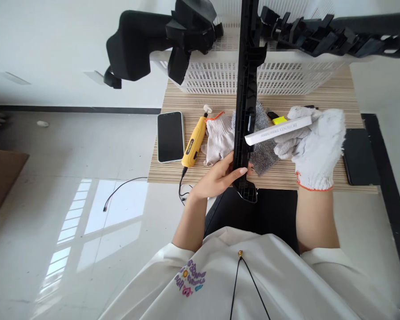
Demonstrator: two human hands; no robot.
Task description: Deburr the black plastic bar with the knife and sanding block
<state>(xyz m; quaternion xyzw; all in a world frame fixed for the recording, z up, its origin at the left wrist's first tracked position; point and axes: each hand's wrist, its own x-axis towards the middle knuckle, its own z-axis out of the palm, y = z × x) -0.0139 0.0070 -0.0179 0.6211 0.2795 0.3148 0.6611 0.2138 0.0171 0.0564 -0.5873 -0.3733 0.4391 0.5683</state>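
My bare left hand (220, 175) grips the lower end of a long black plastic part (246, 102) that stands upright from the table edge to the top of the view. My right hand (315, 142), in a white knit glove, is closed on a white sanding block (278, 130) whose left end rests against the black part's right side. A loose white glove (219, 138) and a grey cloth (265, 151) lie on the wooden table (320, 100) just behind the part.
A yellow rotary tool (195, 141) with a black cable and a phone (170, 136) lie at the table's left. A white basket (280, 71) holds several black parts at the back. A black pad (360, 155) is at the right, a cardboard box (2, 178) on the floor.
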